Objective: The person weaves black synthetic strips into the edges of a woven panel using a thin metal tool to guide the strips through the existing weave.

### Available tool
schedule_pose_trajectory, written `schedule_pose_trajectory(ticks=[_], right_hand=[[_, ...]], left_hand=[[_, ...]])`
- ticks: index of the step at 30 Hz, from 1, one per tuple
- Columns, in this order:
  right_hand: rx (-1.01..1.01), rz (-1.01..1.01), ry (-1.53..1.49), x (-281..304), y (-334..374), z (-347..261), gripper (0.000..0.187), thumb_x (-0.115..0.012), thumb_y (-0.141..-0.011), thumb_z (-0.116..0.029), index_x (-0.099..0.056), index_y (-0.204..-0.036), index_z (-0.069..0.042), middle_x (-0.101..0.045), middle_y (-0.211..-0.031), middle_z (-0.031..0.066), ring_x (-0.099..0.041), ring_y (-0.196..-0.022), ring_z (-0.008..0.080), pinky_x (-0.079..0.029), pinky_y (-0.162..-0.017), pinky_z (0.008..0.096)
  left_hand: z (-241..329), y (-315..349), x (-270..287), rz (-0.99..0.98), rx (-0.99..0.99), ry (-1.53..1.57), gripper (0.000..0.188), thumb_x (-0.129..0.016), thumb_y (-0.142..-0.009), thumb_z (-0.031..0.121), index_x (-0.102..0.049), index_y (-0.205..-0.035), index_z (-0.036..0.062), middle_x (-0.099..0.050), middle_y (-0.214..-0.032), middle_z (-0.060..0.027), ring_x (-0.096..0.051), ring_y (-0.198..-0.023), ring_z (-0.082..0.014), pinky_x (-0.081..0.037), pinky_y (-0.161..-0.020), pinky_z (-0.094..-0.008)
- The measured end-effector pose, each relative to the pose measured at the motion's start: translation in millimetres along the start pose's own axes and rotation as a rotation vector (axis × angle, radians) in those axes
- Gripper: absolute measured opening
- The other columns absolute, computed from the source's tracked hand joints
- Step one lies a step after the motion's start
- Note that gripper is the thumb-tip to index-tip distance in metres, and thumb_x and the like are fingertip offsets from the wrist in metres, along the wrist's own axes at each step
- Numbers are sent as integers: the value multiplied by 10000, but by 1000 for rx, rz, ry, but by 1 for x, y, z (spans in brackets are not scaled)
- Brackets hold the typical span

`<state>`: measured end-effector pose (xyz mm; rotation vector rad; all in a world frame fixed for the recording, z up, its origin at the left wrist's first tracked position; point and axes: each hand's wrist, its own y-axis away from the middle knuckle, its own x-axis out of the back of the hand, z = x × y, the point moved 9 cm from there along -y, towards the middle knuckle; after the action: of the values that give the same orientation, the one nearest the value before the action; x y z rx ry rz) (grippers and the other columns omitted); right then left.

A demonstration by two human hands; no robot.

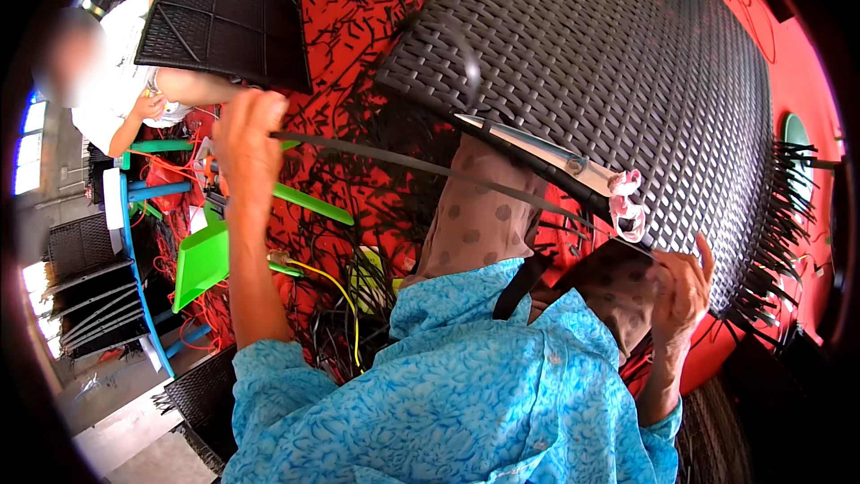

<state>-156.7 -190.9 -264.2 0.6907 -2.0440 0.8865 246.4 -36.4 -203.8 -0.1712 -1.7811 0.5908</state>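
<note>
The person's left hand [251,130] is clenched on a dark flat strip [376,152]; the right hand [683,291] pinches it farther along. The strip runs taut across the lap, below the near edge of the dark woven panel [618,63]. A pink-wrapped flat tool [534,149] lies along that edge.

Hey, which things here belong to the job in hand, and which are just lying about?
Seem to belong:
dark strip, stretched between left hand and right hand
woven panel
metal tool with pink wrapping, by the panel's near edge

Likely just lying about:
black scraps
flat green piece
yellow cord
</note>
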Motion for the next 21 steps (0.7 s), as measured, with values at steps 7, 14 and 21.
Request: schedule_pose_trajectory(ticks=[7,14,21], right_hand=[[-495,348,90,56,118,116,191,-458,-945,-118,-613,-946,-6,-603,-704,54,-578,-672,146,-438,-909,340],[-856,515,-269,73,226,190,281,-446,-976,-234,-602,-967,-2,-598,-770,26,-553,-757,93,-449,-730,244],[-1257,936,-353,137,420,262,393,-504,-927,-417,-590,-1033,-48,-598,-815,27,-563,-745,116,-458,-673,238]], left_hand=[[-73,-34,60,359,303,4,116,-579,-891,141,-600,-960,49,-608,-912,-78,-572,-776,-177,-456,-703,-286],[20,-130,101,470,141,997,347,-547,-914,169,-456,-1195,-14,-613,-1030,-211,-623,-662,-148,-430,-522,-186],[193,-171,58,-351,-310,1068,461,-678,-819,206,-489,-1203,35,-566,-1047,-100,-590,-748,-104,-479,-652,-212]])
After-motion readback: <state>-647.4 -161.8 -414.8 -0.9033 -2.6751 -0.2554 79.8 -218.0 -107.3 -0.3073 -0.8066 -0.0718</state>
